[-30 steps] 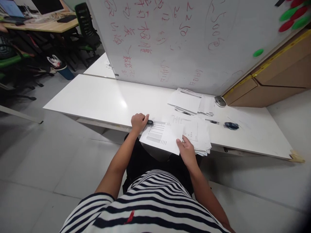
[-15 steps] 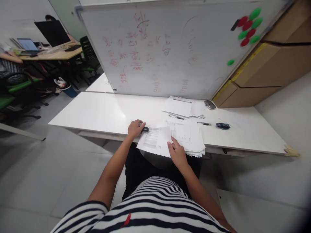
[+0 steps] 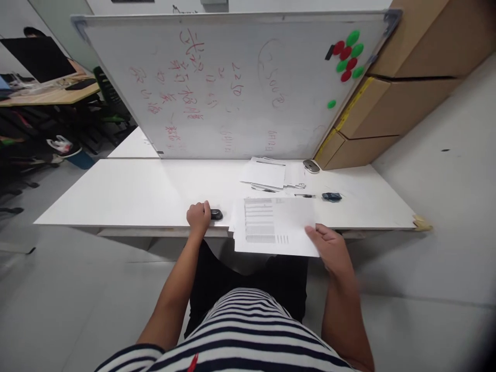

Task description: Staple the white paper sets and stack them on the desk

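Note:
My left hand (image 3: 198,219) is closed around a small black stapler (image 3: 217,214) on the white table, left of the papers. Most of the stapler's body is hidden in the fist, and its rounded end sticks out to the right. Between thumb and fingers, my right hand (image 3: 331,247) pinches the right edge of a printed sheet (image 3: 296,227) with grey table rows on its left half. That sheet is over the paper pile (image 3: 231,223), of which only a left edge shows. A gap lies between the stapler and the sheet.
Behind the sheet sit more papers (image 3: 267,173), a pen (image 3: 305,196), a dark blue packet-like object (image 3: 331,197) and a computer mouse (image 3: 311,166). A whiteboard (image 3: 248,93) with magnets stands along the back of the table (image 3: 135,191). Cardboard boxes (image 3: 387,106) are stacked at right.
The sheet has moved rightward with my right hand, away from the stapler, and now covers the pile. My left hand keeps the stapler. The view has shifted to the right.

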`<state>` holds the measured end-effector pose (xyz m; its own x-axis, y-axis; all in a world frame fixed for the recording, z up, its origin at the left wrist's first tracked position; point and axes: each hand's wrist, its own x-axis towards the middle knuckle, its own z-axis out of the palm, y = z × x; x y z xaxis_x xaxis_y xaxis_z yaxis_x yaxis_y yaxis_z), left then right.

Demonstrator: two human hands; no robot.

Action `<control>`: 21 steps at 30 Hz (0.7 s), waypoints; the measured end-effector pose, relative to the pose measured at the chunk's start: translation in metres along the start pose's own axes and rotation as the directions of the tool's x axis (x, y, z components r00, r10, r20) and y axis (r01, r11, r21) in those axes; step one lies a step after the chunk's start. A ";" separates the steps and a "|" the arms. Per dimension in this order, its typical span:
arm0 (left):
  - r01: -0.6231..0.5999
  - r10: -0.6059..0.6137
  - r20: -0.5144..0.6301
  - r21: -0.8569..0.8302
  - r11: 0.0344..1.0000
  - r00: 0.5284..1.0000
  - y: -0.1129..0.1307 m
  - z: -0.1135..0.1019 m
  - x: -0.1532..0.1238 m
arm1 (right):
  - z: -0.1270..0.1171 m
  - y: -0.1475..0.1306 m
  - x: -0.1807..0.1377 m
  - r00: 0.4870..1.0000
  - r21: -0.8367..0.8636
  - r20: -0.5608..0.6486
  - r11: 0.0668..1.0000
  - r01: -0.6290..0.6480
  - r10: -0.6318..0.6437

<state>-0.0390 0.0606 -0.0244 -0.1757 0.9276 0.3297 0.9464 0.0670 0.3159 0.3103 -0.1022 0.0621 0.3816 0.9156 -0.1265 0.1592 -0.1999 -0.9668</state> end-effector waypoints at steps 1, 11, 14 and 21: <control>-0.002 0.002 -0.017 0.013 1.000 1.000 0.000 0.002 -0.001 | -0.005 0.007 -0.002 0.998 -0.012 -0.060 1.000 -0.002 0.001; -0.076 0.083 -0.050 0.123 0.990 0.995 -0.002 0.008 0.000 | -0.014 0.042 -0.009 0.966 0.093 -0.236 0.992 -0.090 0.110; -0.115 0.130 -0.088 0.155 0.981 0.988 -0.003 0.007 -0.002 | -0.013 0.042 -0.001 0.969 0.221 -0.219 0.973 -0.067 0.116; -0.211 0.238 -0.231 0.136 0.968 0.943 -0.011 0.013 -0.002 | 0.020 0.040 0.032 0.964 -0.494 -0.129 0.858 0.141 -0.232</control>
<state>-0.0454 0.0631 -0.0397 -0.0033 0.8061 0.5918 0.9900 -0.0809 0.1157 0.3103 -0.0737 0.0147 0.4481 0.8844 0.1308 0.6399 -0.2151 -0.7377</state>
